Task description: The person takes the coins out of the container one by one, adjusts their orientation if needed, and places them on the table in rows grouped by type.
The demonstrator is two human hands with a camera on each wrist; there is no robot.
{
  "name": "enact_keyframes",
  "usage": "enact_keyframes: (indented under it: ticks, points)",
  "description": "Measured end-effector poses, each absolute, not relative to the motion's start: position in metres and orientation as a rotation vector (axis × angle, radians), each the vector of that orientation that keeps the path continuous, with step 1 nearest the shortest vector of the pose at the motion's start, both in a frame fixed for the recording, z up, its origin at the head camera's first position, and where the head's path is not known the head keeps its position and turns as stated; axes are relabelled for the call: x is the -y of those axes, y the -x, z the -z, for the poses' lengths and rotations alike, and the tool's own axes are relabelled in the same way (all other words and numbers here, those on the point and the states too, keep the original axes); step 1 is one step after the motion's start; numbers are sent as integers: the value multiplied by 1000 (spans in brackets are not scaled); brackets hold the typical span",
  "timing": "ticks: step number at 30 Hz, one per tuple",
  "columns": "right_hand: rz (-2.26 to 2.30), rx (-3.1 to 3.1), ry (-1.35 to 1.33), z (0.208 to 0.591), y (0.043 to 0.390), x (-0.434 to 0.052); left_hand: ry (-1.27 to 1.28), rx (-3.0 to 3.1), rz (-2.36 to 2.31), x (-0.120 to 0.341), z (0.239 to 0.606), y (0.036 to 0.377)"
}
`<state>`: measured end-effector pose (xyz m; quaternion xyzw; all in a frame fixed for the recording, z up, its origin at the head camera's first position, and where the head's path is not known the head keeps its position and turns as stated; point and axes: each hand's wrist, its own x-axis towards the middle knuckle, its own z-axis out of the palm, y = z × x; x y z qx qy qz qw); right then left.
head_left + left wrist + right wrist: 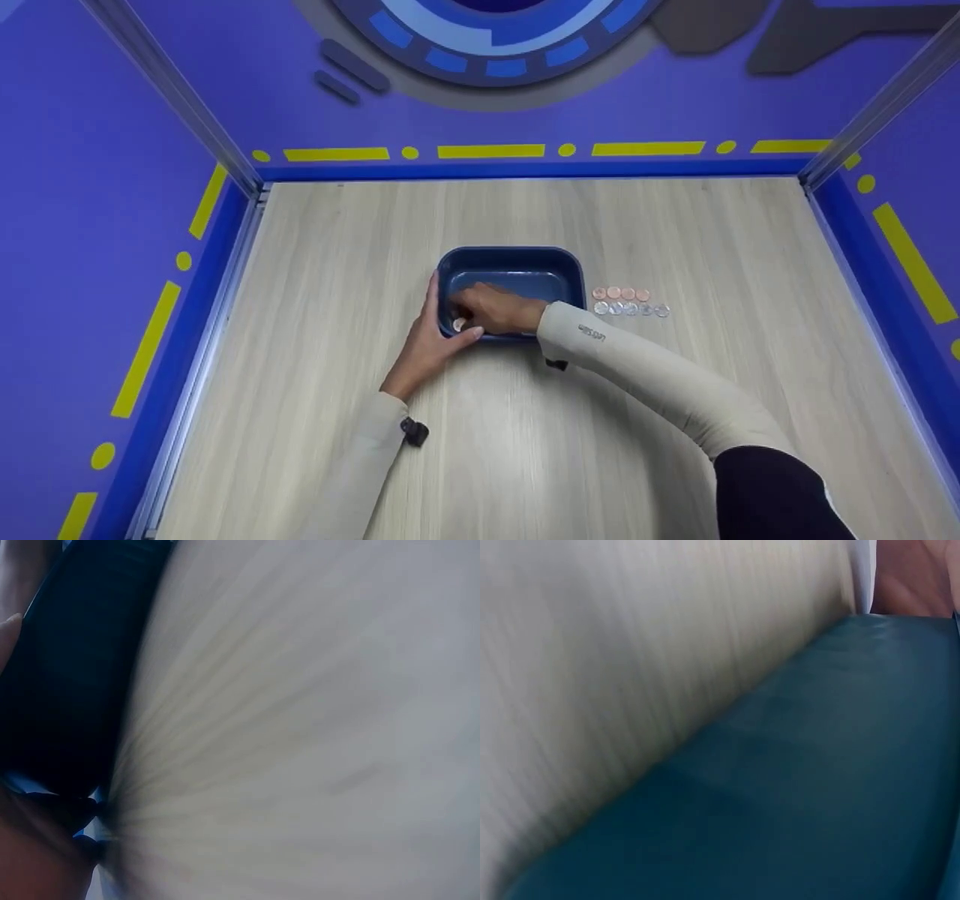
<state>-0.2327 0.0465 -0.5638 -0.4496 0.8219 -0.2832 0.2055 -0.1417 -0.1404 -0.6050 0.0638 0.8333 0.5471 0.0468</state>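
A dark blue tray [510,259] sits at the middle of the wooden table. My left hand [433,330] cups its near-left corner, with straight fingers along the left wall and the thumb along the front rim. My right hand [474,307] reaches into the tray, its curled fingertips on a silver coin [459,324] at the near-left of the floor. In the left wrist view the tray's dark outer wall [67,675] fills the left side. The right wrist view shows the tray's blue surface [817,765], blurred.
Just right of the tray lie a row of copper coins [620,293] and, in front of it, a row of silver coins [631,308]. Purple walls with yellow markings enclose the table [675,420] on three sides.
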Motion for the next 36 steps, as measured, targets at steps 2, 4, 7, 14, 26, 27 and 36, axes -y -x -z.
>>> enact_keyframes:
  ticks: [2, 4, 7, 14, 26, 27, 36]
  points:
    - [806, -2279, 1233, 563, 233, -49, -197, -2539, -1675, 140, 606, 142]
    - [824, -2272, 1203, 562, 233, -51, -201, -2532, -1687, 140, 606, 143]
    - [858, -2260, 1191, 561, 233, -55, -193, -2532, -1679, 141, 607, 143]
    - [939, -2243, 1168, 556, 233, -69, -196, -2534, -1638, 141, 604, 144]
    - [1137, -2363, 1049, 540, 230, -109, -203, -2509, -1604, 143, 601, 146]
    - [1145, -2374, 1037, 538, 229, -113, -206, -2506, -1605, 143, 600, 146]
    - [1295, -2371, 897, 527, 223, -144, -232, -2511, -1622, 143, 602, 148]
